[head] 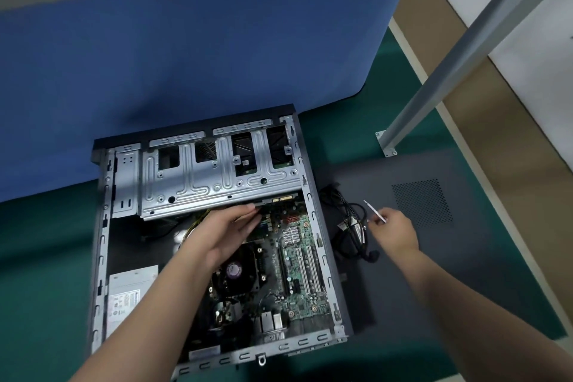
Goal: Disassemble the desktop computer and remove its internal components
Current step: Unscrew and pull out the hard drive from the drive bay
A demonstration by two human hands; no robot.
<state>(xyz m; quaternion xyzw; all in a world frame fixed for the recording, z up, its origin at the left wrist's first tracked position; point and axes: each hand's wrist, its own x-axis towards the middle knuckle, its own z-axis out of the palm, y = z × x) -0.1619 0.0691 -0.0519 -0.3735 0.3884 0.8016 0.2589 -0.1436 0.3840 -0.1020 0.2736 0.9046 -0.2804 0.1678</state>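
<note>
Computer case [102, 257]: lying open on its side in the lower middle of the frame, insides facing up, on the green table [40, 257].
Drive cage [217, 177]: silver metal, across the upper part of the case, with dark cut-outs along its top.
Circuit board [297, 273]: green, filling the right half of the case, long white slots running down it.
Fan [238, 270]: round, dark, purple label at its hub, just below the left wrist.
Power supply [130, 298]: grey box with a white sticker, lower left corner of the case.
Left hand [226, 229]: reaching in under the cage edge, fingers stretched out nearly straight and laid on the parts there; whether it grips anything, I cannot tell.
Right hand [392, 228]: off to the right of the case, fingers curled, pinching a thin silvery tool [373, 210] that points up and left.
Cables [350, 223]: black bundle just right of the case, beside the right hand.
Side panel [434, 242]: dark grey, flat on the table at right, vent holes in its upper part.
Blue screen [186, 56]: standing behind the case, filling the upper left.
</note>
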